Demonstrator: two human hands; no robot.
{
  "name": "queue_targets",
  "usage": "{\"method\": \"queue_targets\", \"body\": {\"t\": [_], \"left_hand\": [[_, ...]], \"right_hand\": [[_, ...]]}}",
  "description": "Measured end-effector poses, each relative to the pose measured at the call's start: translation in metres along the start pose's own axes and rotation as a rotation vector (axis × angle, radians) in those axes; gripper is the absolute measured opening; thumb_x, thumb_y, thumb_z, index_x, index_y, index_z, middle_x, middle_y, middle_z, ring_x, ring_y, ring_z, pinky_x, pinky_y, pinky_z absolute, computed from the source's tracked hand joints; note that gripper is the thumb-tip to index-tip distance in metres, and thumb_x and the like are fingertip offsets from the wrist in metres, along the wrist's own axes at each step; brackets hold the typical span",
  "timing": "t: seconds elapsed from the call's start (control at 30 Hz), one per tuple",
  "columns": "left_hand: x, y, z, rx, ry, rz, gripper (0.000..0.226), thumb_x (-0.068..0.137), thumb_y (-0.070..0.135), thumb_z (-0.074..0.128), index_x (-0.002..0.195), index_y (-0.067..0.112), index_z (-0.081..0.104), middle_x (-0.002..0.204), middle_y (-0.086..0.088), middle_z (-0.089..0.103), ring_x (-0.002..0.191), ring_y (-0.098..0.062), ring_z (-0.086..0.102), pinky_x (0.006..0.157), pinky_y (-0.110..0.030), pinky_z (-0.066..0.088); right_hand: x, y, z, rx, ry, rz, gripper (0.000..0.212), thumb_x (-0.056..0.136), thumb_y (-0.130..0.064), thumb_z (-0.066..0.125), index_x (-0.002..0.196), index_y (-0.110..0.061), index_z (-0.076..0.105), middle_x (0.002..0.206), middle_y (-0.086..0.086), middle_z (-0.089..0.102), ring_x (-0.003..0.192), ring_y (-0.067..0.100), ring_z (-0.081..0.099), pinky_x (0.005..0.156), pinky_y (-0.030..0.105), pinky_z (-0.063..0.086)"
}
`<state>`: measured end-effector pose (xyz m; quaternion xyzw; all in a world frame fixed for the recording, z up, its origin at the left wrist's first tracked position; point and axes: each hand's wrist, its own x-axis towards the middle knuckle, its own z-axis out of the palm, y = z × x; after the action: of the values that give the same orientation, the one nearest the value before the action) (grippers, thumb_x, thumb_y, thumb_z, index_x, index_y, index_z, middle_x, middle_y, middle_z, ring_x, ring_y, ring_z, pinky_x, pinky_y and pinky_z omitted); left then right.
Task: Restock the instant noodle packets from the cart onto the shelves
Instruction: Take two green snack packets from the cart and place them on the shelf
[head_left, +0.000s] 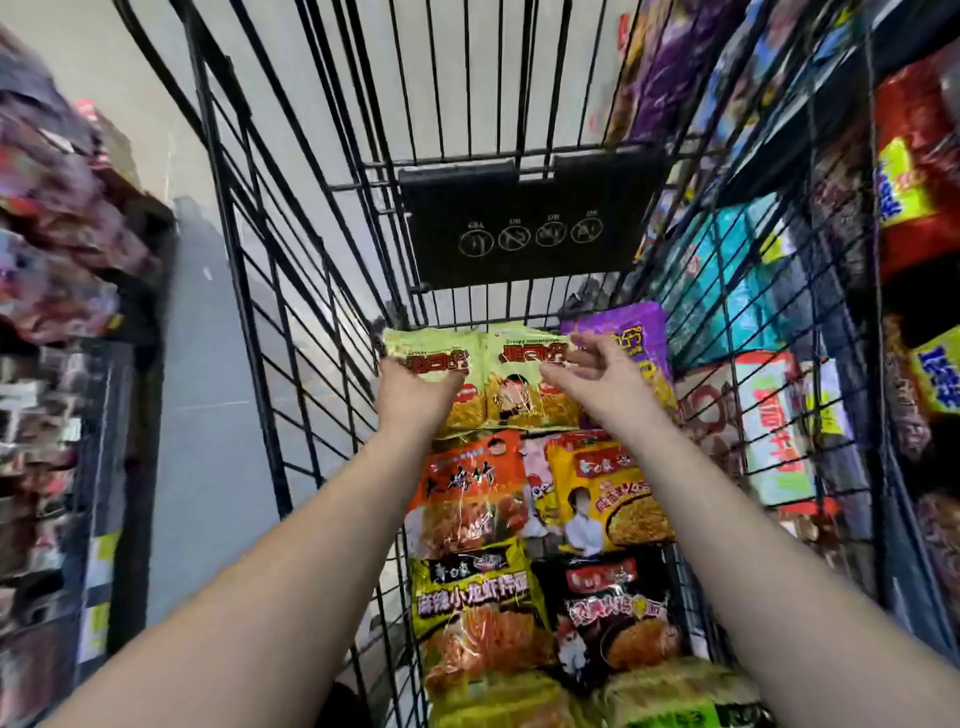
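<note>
- In the black wire cart (243, 312), far end: a light-green plastic instant-noodle multipack (514, 384) lies flat atop other pkts.
- L hand (415, 395) rests on the green pack's left edge. It's blurred, so can't tell if the fingers grip it.
- R hand (597, 374) is over the pack's right side w/ fingers spread & loose, holding nothing.
- Purple noodle pkt (636, 332) sits just beside the R hand.
- Nearer: orange pkt (467, 483), yellow pkt (608, 493), black pkt (613, 618).
- Stocked shelves (914, 208) stand right of the cart.
</note>
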<state>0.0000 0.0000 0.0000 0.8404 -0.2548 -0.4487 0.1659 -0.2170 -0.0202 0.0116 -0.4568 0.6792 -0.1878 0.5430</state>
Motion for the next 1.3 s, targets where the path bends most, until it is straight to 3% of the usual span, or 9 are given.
{"method": "queue_targets", "body": {"t": [0.13,0.27,0.43,0.53,0.67,0.83,1.0,1.13,1.3], "left_hand": [[0.020,-0.011,0.008,0.079,0.058,-0.076,0.094,0.078,0.041,0.084,0.148,0.006,0.030,0.149,-0.020,0.043,0.137,-0.040,0.044,0.114,-0.052,0.040],[0.033,-0.014,0.017,0.094,0.063,-0.134,0.093,0.081,0.039,0.082,0.150,0.007,0.027,0.149,-0.020,0.041,0.135,-0.041,0.046,0.112,-0.053,0.041],[0.047,-0.017,0.024,0.069,0.040,-0.159,0.097,0.079,0.038,0.083,0.152,0.009,0.025,0.150,-0.020,0.044,0.137,-0.040,0.047,0.111,-0.054,0.043],[0.047,-0.016,0.024,0.083,0.065,-0.156,0.087,0.081,0.032,0.084,0.146,0.006,0.033,0.146,-0.018,0.048,0.132,-0.039,0.051,0.108,-0.050,0.047],[0.053,-0.020,0.024,0.064,0.045,-0.141,0.079,0.061,0.037,0.084,0.129,0.011,0.054,0.128,-0.012,0.064,0.110,-0.035,0.065,0.095,-0.049,0.056],[0.054,-0.023,0.023,0.047,0.095,-0.120,0.056,0.079,0.035,0.082,0.124,0.012,0.059,0.122,-0.011,0.065,0.101,-0.033,0.068,0.091,-0.050,0.058],[0.049,-0.021,0.022,0.065,0.063,-0.074,0.049,0.083,0.040,0.079,0.121,0.013,0.064,0.118,-0.010,0.068,0.100,-0.031,0.070,0.091,-0.047,0.059],[0.044,-0.020,0.020,-0.014,0.043,-0.066,0.050,0.083,0.033,0.081,0.124,0.014,0.058,0.112,-0.011,0.073,0.099,-0.033,0.072,0.090,-0.047,0.059],[0.033,-0.007,0.017,-0.060,0.040,0.016,0.044,0.087,0.030,0.079,0.120,0.016,0.055,0.112,-0.009,0.071,0.100,-0.029,0.071,0.091,-0.046,0.059]], "right_hand": [[0.016,0.021,0.008,-0.099,0.064,0.111,0.071,0.083,-0.039,0.083,0.140,-0.012,0.050,0.132,0.007,0.061,0.117,0.021,0.061,0.104,0.038,0.050],[0.025,0.036,0.011,-0.218,0.117,0.164,0.066,0.082,-0.043,0.082,0.133,-0.011,0.054,0.117,0.003,0.063,0.112,0.024,0.062,0.101,0.038,0.050],[0.037,0.049,0.019,-0.224,0.075,0.237,0.074,0.080,-0.048,0.081,0.137,-0.013,0.051,0.132,0.009,0.064,0.121,0.030,0.062,0.105,0.048,0.049],[0.042,0.047,0.023,-0.250,0.084,0.243,0.070,0.082,-0.044,0.081,0.135,-0.009,0.051,0.131,0.010,0.065,0.122,0.031,0.061,0.104,0.046,0.049],[0.049,0.044,0.028,-0.255,0.105,0.285,0.071,0.081,-0.044,0.082,0.131,-0.004,0.051,0.130,0.014,0.064,0.119,0.034,0.061,0.097,0.040,0.051],[0.054,0.042,0.027,-0.228,0.106,0.334,0.067,0.081,-0.049,0.080,0.127,-0.005,0.060,0.125,0.012,0.067,0.115,0.034,0.063,0.086,0.036,0.050],[0.051,0.040,0.024,-0.134,0.100,0.290,0.044,0.085,-0.039,0.080,0.115,-0.008,0.068,0.118,0.011,0.072,0.112,0.032,0.066,0.099,0.044,0.052],[0.048,0.043,0.025,-0.020,0.117,0.297,0.054,0.081,-0.036,0.084,0.123,-0.011,0.061,0.122,0.008,0.069,0.113,0.030,0.065,0.101,0.047,0.052],[0.041,0.043,0.014,0.133,0.131,0.285,0.055,0.084,-0.027,0.083,0.129,-0.011,0.057,0.121,0.007,0.068,0.103,0.024,0.065,0.089,0.035,0.052]]}}
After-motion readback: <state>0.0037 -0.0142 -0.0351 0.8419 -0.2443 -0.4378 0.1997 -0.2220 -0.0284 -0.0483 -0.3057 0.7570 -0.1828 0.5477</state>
